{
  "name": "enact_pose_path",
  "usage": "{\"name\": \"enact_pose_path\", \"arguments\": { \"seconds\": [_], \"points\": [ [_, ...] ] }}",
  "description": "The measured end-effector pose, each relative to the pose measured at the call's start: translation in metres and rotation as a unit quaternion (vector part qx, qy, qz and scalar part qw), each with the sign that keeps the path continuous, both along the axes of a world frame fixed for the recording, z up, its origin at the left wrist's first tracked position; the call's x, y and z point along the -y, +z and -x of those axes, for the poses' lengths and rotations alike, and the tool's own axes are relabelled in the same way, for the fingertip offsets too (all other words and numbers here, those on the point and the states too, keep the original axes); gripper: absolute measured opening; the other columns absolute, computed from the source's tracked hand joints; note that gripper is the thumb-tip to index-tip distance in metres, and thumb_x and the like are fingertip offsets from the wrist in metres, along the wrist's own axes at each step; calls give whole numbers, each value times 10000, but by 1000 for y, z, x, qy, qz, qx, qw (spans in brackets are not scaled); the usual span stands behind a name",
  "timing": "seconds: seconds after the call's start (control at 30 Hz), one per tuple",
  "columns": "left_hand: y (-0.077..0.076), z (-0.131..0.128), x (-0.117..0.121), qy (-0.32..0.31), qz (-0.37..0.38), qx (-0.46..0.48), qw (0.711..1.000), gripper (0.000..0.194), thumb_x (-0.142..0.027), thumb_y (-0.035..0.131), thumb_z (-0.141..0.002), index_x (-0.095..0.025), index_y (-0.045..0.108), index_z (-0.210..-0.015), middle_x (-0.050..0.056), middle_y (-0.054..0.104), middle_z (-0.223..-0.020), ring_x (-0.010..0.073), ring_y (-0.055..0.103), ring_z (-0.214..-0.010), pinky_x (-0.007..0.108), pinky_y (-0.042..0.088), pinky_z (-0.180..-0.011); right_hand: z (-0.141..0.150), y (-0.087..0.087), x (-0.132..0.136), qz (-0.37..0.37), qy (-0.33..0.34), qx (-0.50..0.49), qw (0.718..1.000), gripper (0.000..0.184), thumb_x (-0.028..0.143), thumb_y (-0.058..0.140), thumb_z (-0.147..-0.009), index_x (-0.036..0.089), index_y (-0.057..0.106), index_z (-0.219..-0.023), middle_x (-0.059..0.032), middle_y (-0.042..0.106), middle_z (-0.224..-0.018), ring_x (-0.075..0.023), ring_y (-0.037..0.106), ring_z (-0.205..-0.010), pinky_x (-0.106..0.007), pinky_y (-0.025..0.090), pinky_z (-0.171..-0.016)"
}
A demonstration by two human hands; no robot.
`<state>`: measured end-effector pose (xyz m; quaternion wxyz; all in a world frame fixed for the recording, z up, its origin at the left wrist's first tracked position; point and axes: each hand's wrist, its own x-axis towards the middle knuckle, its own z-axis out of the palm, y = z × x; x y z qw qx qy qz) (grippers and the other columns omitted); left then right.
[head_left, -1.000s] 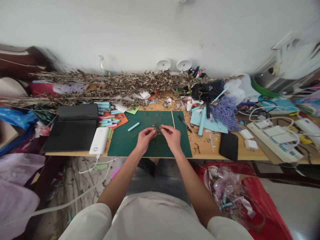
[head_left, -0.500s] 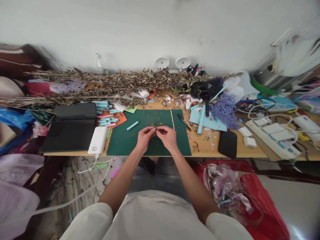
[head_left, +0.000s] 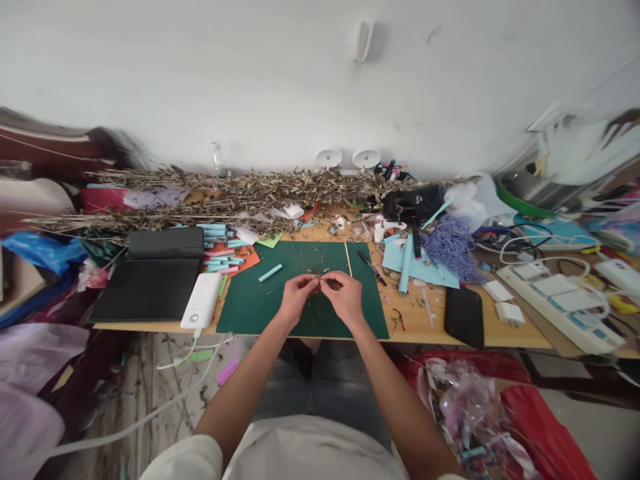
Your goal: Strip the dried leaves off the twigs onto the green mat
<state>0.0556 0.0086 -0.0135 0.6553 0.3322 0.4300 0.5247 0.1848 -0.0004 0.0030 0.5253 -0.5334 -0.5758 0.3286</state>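
Observation:
My left hand (head_left: 296, 297) and my right hand (head_left: 345, 296) meet above the middle of a green cutting mat (head_left: 250, 303). Both are closed in a pinch, thumb against forefinger, on a small bit of dried plant (head_left: 319, 276) mostly hidden by the fingertips. Dry brown crumbs lie scattered on the mat around them. A rolled light-blue paper tube (head_left: 271, 273) rests on the mat left of my hands. To their right are a thin pale stick (head_left: 349, 259) and a black pen (head_left: 372, 268).
Dried plant stalks (head_left: 260, 190) lie along the wall. At left are a black tablet case (head_left: 150, 287), a white power bank (head_left: 201, 300) and paper tubes. At right are a glue gun (head_left: 385, 228), purple yarn (head_left: 453, 247), a phone (head_left: 464, 315) and a power strip (head_left: 560, 310). A red bag (head_left: 545, 427) stands below.
My hands have drawn closer together, and the plant clump seen between them a second ago is now mostly covered by fingers. The view has tilted up, so the table sits lower.

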Motion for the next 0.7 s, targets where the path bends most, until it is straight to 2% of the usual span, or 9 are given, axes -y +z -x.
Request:
{"name": "enact_pose_path", "arguments": {
  "seconds": [0.13, 0.23, 0.33, 0.47, 0.57, 0.7],
  "points": [
    [-2, 2, -5, 13, -30, -49, 998, 269, -339, 798, -620, -140, 706, -777, 11, 666, -704, 100, 566, -614, 243, 469, -656, -4, -9, -7, 38, -52, -72, 995, 150, 319, 652, -701, 185, 698, -750, -51, 711, -758, -194, 657, -676, -299, 542, -645],
    [0, 3, -6, 13, -19, -43, 999, 277, -342, 799, -619, -144, 711, -791, 14, 670, -738, 100, 567, -640, 233, 471, -662, -8, -12, -10, 45, -57, -106, 992, 191, 343, 658, -709, 172, 697, -787, -63, 715, -788, -200, 669, -722, -314, 552, -696],
    [5, 3, -5, 9, -1, -12, 1000, 292, -355, 803, -616, -139, 719, -794, 37, 689, -787, 118, 594, -694, 261, 492, -725, -10, -11, -8, 34, -41, -93, 994, 201, 348, 648, -728, 175, 698, -817, -67, 711, -826, -197, 670, -759, -326, 556, -734],
    [12, 3, -3, -18, 5, 36, 999, 320, -328, 813, -603, -135, 736, -846, 81, 716, -896, 169, 644, -811, 329, 492, -849, -5, -9, -4, 20, 17, -89, 996, 241, 332, 660, -718, 185, 700, -905, -76, 693, -951, -199, 670, -844, -321, 570, -761],
    [13, 3, -3, -20, -13, 3, 1000, 329, -303, 814, -591, -142, 741, -868, 78, 727, -892, 187, 652, -826, 350, 493, -867, 2, -11, -3, 15, 22, -76, 997, 215, 314, 650, -717, 196, 703, -889, -70, 692, -950, -195, 673, -832, -307, 575, -748],
    [6, 6, -5, 1, -31, -58, 998, 298, -297, 816, -570, -155, 743, -822, 47, 729, -812, 166, 642, -737, 338, 510, -809, 0, -14, -7, 25, -22, -53, 998, 153, 289, 641, -700, 191, 706, -798, -59, 710, -845, -195, 673, -724, -310, 569, -687]
  ]
}}
